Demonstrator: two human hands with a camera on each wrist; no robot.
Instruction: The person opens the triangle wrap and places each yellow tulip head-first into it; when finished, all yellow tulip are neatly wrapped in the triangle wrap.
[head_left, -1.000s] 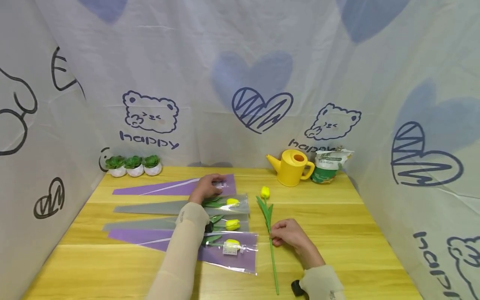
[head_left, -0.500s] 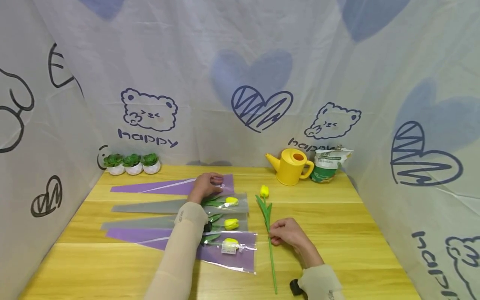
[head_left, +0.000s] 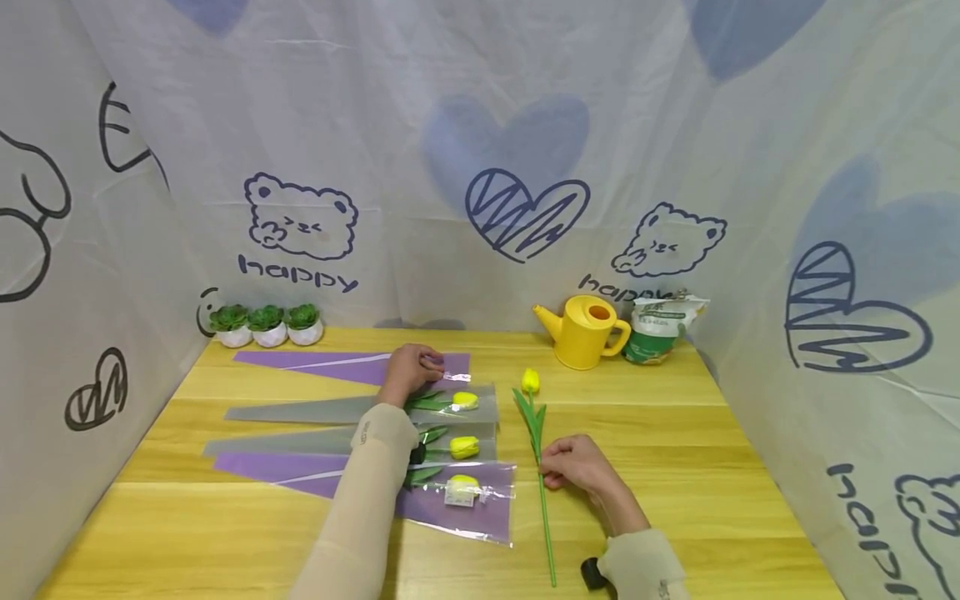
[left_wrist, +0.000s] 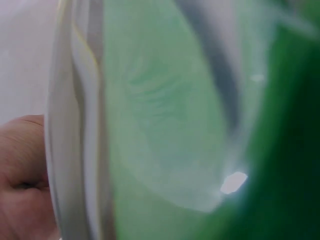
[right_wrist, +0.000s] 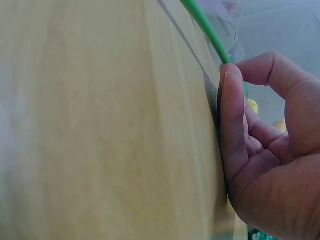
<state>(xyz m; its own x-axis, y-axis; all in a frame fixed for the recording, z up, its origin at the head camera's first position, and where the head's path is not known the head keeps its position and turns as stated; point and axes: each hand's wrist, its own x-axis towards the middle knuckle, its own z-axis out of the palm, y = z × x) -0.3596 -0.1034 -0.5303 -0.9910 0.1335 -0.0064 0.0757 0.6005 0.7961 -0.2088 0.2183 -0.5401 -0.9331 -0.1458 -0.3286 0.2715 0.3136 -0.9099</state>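
My right hand [head_left: 577,465] pinches the green stem [head_left: 547,525] of a yellow artificial tulip [head_left: 531,381] between thumb and finger, low over the table. In the right wrist view, the stem [right_wrist: 206,27] meets the fingertips. At the back, my left hand [head_left: 410,369] has curled fingers at the wide end of a purple flower sleeve [head_left: 322,363], seemingly pinching its film. Fingertip contact is partly hidden. Blurred green leaf and clear film fill most of the left wrist view, the hand [left_wrist: 25,175] at its edge.
Below the left hand, two grey sleeves [head_left: 292,411] and a purple sleeve [head_left: 480,521] each hold a yellow tulip [head_left: 465,447]. Behind stand a yellow watering can [head_left: 582,333], a green-and-white bag [head_left: 652,333] and several small potted succulents [head_left: 267,325]. Printed cloth surrounds the table [head_left: 675,450].
The back purple sleeve has turned slightly, its narrow left end shifting toward the back, as the left hand handles its wide end. The right hand and tulip stay nearly still.
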